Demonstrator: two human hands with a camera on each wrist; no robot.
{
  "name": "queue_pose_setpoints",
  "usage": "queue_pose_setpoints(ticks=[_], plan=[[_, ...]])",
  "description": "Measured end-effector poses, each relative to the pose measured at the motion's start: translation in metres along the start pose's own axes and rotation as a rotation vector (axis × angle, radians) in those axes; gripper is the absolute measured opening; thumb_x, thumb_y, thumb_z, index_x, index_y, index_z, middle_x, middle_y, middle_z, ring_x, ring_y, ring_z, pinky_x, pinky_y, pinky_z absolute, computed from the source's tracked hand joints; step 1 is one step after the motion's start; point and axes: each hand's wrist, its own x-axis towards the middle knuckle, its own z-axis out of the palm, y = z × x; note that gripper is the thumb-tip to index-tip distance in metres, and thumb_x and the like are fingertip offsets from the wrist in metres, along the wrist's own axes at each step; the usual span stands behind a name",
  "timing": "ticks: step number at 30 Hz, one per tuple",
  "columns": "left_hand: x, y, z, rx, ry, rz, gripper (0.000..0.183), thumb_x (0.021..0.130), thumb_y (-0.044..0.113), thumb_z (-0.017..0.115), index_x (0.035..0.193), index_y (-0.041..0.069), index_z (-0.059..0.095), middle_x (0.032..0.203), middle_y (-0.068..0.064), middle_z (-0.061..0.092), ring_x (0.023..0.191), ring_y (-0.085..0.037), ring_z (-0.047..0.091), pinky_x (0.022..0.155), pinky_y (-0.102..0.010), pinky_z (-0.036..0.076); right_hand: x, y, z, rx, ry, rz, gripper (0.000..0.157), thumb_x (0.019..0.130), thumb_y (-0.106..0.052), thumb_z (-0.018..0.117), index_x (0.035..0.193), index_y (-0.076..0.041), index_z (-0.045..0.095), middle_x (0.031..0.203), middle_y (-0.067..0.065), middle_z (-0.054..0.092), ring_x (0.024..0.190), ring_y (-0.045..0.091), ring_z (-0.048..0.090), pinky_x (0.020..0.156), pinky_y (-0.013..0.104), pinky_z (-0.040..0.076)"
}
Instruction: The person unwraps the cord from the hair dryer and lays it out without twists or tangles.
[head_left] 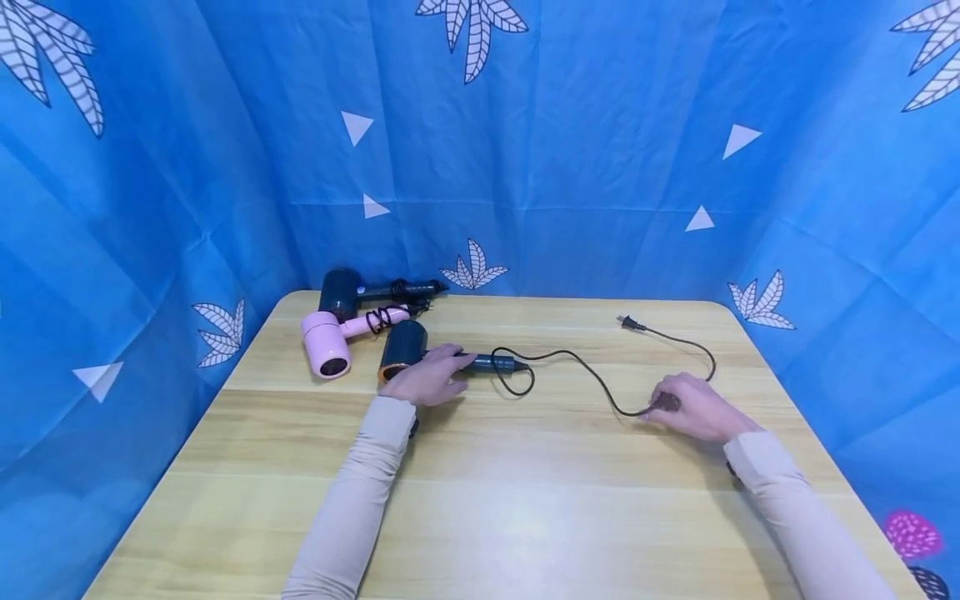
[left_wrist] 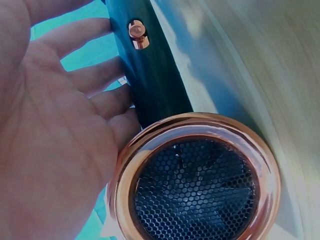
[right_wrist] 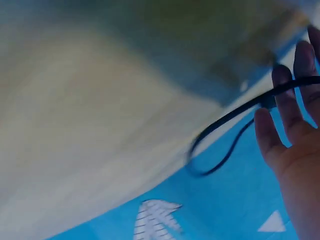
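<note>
A dark teal hair dryer (head_left: 407, 343) with a copper rim lies on the table, its handle pointing right. My left hand (head_left: 426, 377) rests against it where handle and barrel meet. In the left wrist view the fingers (left_wrist: 95, 75) are spread, their tips touching the side of the handle (left_wrist: 150, 65). The mesh opening (left_wrist: 197, 187) faces the camera. To the right, my right hand (head_left: 693, 407) holds the dryer's black cord (head_left: 592, 375) low over the table. In the right wrist view the cord (right_wrist: 225, 117) runs across the fingers; the thumb is hidden.
A pink hair dryer (head_left: 326, 340) and another dark hair dryer (head_left: 341, 292), both with wrapped cords, lie at the back left. The cord's plug (head_left: 630, 322) lies near the table's back edge. Blue patterned curtains (head_left: 600, 167) enclose the table (head_left: 480, 492).
</note>
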Motion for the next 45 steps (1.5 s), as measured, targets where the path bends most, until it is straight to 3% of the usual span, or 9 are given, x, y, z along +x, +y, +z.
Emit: queue_pose_setpoints(ticks=[6,12,21,25,27,34,39,42,45], plan=[[-0.004,-0.007,-0.004,0.005,0.012,-0.010,0.056,0.103,0.023,0.062,0.155,0.008,0.047,0.160,-0.028,0.040,0.151,-0.042,0.037,0.124,-0.056,0.033,-0.016,0.014,-0.004,-0.077,0.026,0.140,0.027,0.094,-0.045,0.071,0.082,-0.021,0.068,0.078,-0.007,0.060,0.077,0.012,0.053,0.074,0.036,0.047],[-0.009,-0.017,-0.011,-0.018,0.006,-0.057,0.058,0.102,0.026,0.063,0.156,0.013,0.047,0.163,-0.026,0.037,0.154,-0.041,0.034,0.126,-0.055,0.030,-0.021,0.029,-0.006,-0.185,0.053,0.135,0.028,0.106,-0.028,0.055,0.092,-0.011,0.073,0.088,0.004,0.062,0.083,0.025,0.056,0.076,0.048,0.047],[-0.011,-0.029,-0.012,0.015,0.021,-0.087,0.063,0.100,0.032,0.065,0.157,0.011,0.045,0.165,-0.024,0.034,0.156,-0.042,0.029,0.128,-0.056,0.025,-0.016,0.033,-0.009,-0.132,0.036,0.155,0.014,0.099,-0.016,0.061,0.102,-0.004,0.068,0.100,0.015,0.062,0.092,0.036,0.060,0.084,0.057,0.050],[-0.010,-0.028,-0.009,-0.010,0.026,-0.070,0.067,0.101,0.035,0.064,0.158,0.010,0.042,0.167,-0.023,0.031,0.158,-0.041,0.024,0.129,-0.055,0.023,-0.013,0.023,-0.017,-0.154,-0.005,0.154,0.029,0.087,-0.013,0.069,0.111,0.003,0.067,0.111,0.025,0.065,0.101,0.047,0.062,0.092,0.064,0.048],[-0.013,-0.027,-0.010,-0.039,0.047,-0.065,0.068,0.101,0.038,0.064,0.159,0.010,0.040,0.168,-0.021,0.029,0.158,-0.040,0.023,0.129,-0.055,0.023,-0.007,0.014,-0.022,-0.136,-0.001,0.160,0.037,0.087,-0.014,0.069,0.119,0.006,0.065,0.122,0.029,0.064,0.112,0.052,0.059,0.099,0.068,0.044],[-0.034,-0.032,-0.032,-0.267,0.265,-0.109,0.063,0.103,0.048,0.058,0.159,0.021,0.042,0.172,-0.005,0.025,0.159,-0.034,0.025,0.125,-0.059,0.030,0.043,-0.033,-0.041,0.057,0.082,0.170,0.042,0.100,-0.009,0.049,0.138,0.009,0.055,0.142,0.032,0.054,0.134,0.052,0.048,0.112,0.066,0.038],[-0.052,-0.056,-0.050,-0.406,0.510,-0.165,0.061,0.105,0.046,0.055,0.156,0.014,0.045,0.168,-0.013,0.031,0.153,-0.039,0.035,0.123,-0.060,0.032,0.094,-0.072,-0.044,0.304,0.068,0.200,0.046,0.110,-0.024,0.041,0.145,0.005,0.051,0.145,0.028,0.055,0.132,0.047,0.055,0.111,0.062,0.044],[-0.063,-0.074,-0.054,-0.483,0.633,-0.238,0.059,0.106,0.041,0.055,0.155,0.010,0.046,0.166,-0.017,0.033,0.154,-0.039,0.033,0.127,-0.056,0.027,0.125,-0.093,-0.042,0.396,0.050,0.196,0.048,0.112,-0.032,0.042,0.145,0.001,0.052,0.142,0.025,0.059,0.125,0.044,0.061,0.106,0.059,0.050],[-0.073,-0.089,-0.053,-0.577,0.706,-0.365,0.061,0.106,0.041,0.054,0.158,0.010,0.041,0.167,-0.018,0.031,0.157,-0.038,0.026,0.130,-0.055,0.020,0.153,-0.110,-0.035,0.465,0.042,0.176,0.047,0.111,-0.031,0.045,0.144,0.001,0.052,0.137,0.025,0.061,0.119,0.041,0.066,0.102,0.054,0.054]])
